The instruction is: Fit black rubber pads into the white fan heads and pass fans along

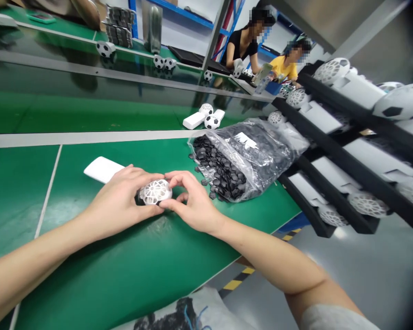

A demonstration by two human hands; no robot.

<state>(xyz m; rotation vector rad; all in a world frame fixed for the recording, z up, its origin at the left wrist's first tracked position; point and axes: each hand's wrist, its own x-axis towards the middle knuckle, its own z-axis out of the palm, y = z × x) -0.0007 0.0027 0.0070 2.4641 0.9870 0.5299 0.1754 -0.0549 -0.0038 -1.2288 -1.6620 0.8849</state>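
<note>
A white ball-shaped piece with an openwork lattice (156,191) is held between both hands, low over the green table. My left hand (124,199) grips its left side, fingers over the top and thumb below. On its right side my right hand (192,201) pinches the rim with thumb and fingertips. A smooth white handle-like part (103,169) sticks out behind my left hand; whether it joins the lattice piece is hidden. To the right lies a clear plastic bag (258,156), its open mouth spilling small black pieces (220,169) onto the table.
Black racks (330,133) with white lattice-headed parts stand at the right. Finished-looking football pieces (212,122) lie beyond the bag, and more (105,48) sit on the far side. Two people (248,41) work across the line; another person's arm (86,13) shows top left.
</note>
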